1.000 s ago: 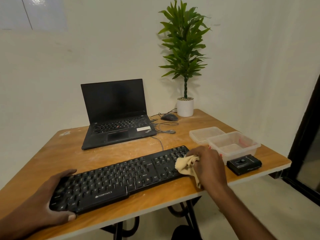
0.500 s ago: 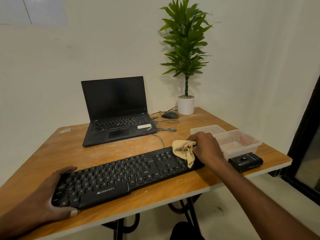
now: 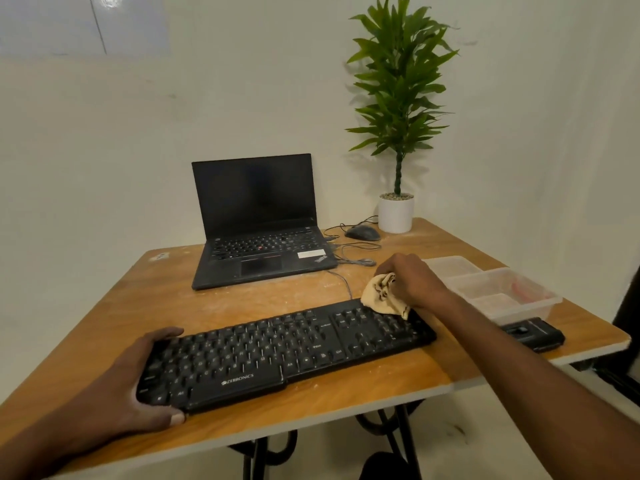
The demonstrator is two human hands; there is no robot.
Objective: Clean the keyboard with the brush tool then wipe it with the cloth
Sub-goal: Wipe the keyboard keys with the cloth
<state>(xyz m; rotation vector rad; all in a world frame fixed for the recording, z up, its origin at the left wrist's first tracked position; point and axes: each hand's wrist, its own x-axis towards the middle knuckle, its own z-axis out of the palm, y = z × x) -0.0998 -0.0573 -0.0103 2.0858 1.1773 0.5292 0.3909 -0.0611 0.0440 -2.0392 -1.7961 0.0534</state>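
Observation:
A black keyboard (image 3: pixel 284 351) lies slantwise near the front of the wooden table (image 3: pixel 242 306). My left hand (image 3: pixel 138 382) grips its left end, thumb at the front edge and fingers over the back edge. My right hand (image 3: pixel 412 282) holds a crumpled beige cloth (image 3: pixel 381 296) at the keyboard's far right corner, on the back edge. No brush is clearly visible.
An open black laptop (image 3: pixel 259 233) stands behind the keyboard, with a mouse (image 3: pixel 362 233) and cables beside it. A potted plant (image 3: pixel 396 133) fills the back right corner. Clear plastic containers (image 3: pixel 502 292) and a small black box (image 3: pixel 533 336) sit at the right edge.
My right hand has carried the cloth from the keyboard's right front area back over the number pad to the far back corner. The left hand has kept its grip.

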